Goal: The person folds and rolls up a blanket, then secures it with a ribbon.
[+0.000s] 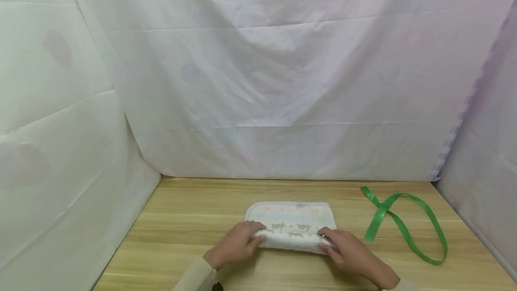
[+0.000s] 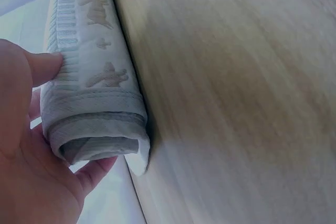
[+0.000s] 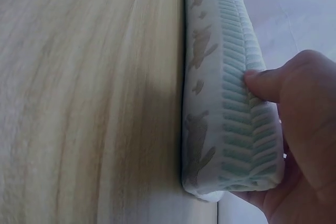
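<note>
A quilted cloth with pale green zigzag stripes and brown animal shapes lies on the table. Its near part is rolled up, while the far part with a rounded left corner stays flat. My left hand grips the roll's left end, thumb on the near side and fingers over the top. In the left wrist view, coiled layers show at the end of the cloth. My right hand holds the other end the same way. The thumb of the right hand presses the striped side of the cloth in the right wrist view.
A green ribbon lies in a crossed loop on the right of the wooden table. White sheets hang behind the table and along both sides.
</note>
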Demonstrator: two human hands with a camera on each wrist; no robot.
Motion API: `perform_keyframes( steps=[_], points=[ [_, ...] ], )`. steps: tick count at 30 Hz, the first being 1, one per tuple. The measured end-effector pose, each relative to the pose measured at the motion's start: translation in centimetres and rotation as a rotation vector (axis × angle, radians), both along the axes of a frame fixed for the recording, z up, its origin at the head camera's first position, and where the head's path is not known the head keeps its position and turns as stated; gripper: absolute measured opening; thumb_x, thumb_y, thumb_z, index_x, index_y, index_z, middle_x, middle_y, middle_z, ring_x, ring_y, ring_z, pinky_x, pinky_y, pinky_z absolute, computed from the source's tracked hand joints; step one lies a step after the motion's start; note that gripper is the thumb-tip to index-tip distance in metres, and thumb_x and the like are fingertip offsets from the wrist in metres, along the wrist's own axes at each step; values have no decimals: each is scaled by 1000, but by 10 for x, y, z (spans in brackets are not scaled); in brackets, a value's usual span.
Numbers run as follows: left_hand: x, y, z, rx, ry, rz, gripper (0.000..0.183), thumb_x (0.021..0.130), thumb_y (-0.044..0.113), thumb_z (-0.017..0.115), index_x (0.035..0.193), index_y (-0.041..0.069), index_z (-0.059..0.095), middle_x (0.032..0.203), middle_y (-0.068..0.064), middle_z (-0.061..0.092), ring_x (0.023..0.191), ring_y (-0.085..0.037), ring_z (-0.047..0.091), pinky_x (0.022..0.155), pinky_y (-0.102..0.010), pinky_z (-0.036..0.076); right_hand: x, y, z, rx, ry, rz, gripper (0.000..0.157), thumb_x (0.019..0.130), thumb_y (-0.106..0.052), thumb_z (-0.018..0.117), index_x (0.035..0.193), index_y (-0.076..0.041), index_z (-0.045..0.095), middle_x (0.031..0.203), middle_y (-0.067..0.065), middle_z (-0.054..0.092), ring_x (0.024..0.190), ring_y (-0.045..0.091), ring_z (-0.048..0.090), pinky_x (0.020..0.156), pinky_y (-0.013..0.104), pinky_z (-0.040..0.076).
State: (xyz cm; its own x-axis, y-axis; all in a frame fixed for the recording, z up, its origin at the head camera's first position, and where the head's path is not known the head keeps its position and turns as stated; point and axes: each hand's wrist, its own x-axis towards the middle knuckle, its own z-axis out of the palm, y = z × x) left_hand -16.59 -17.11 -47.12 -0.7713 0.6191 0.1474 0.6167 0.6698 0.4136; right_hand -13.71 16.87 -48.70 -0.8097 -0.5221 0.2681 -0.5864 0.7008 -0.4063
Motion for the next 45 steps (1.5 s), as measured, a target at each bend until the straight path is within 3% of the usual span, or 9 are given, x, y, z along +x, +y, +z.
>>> perform_keyframes(
  steps=[5,9,14,17,23,28,32,36,45],
  points=[
    [-2,-1,1,53,-109,31,30,102,32,55,125,14,60,121,1,67,114,-17,61,96,-40,50,-3,2,-2,-53,-20,24,19,100,-30,60,114,-18,62,99,-4,72,88,3,63,70,31,54],
    [-5,-1,2,86,-133,27,31,101,32,56,126,14,58,116,0,68,104,-11,62,90,-36,52,-6,4,-5,-105,-53,44,18,100,-28,59,115,-18,61,84,-11,66,72,-4,51,62,24,47],
    [-10,0,-1,109,-161,38,30,101,31,58,127,16,56,107,-3,69,87,-7,57,81,-32,51,-11,7,-8,-136,-120,27,19,101,-31,57,116,-19,60,76,-18,59,64,-5,45,60,22,43],
    [-14,1,-4,106,-186,75,36,100,34,58,131,16,53,111,-6,69,94,-12,61,85,-35,52,-15,8,-11,-144,-132,12,19,101,-32,57,116,-20,60,77,-18,59,62,-5,43,60,22,43],
    [-18,2,-11,157,-258,188,50,98,39,61,137,11,46,119,-16,65,107,-26,63,90,-47,51,-23,7,-13,-174,-185,-47,23,99,-38,60,114,-20,59,91,-9,69,73,0,56,65,25,48],
    [-23,4,-12,221,-301,278,53,94,40,66,135,10,48,122,-22,64,112,-33,62,91,-52,51,-30,6,-13,-232,-254,-105,31,95,-40,64,111,-15,55,90,-5,73,92,26,70,72,41,56],
    [-26,4,-13,241,-314,295,44,93,39,68,125,10,57,123,-18,65,113,-33,60,93,-53,50,-35,5,-16,-257,-302,-147,30,92,-39,68,107,-16,56,101,5,74,105,40,66,79,50,55],
    [-28,3,-15,251,-308,286,33,93,38,69,114,13,63,123,-14,66,115,-29,60,97,-52,48,-38,4,-17,-249,-333,-189,27,89,-39,71,101,-19,58,113,13,70,109,42,64,83,52,54],
    [-28,3,-16,257,-316,277,31,93,37,68,114,14,64,129,-17,63,126,-38,54,103,-57,43,-38,3,-16,-253,-356,-196,25,89,-36,73,100,-17,60,117,15,68,110,43,62,86,55,53]
  ],
)
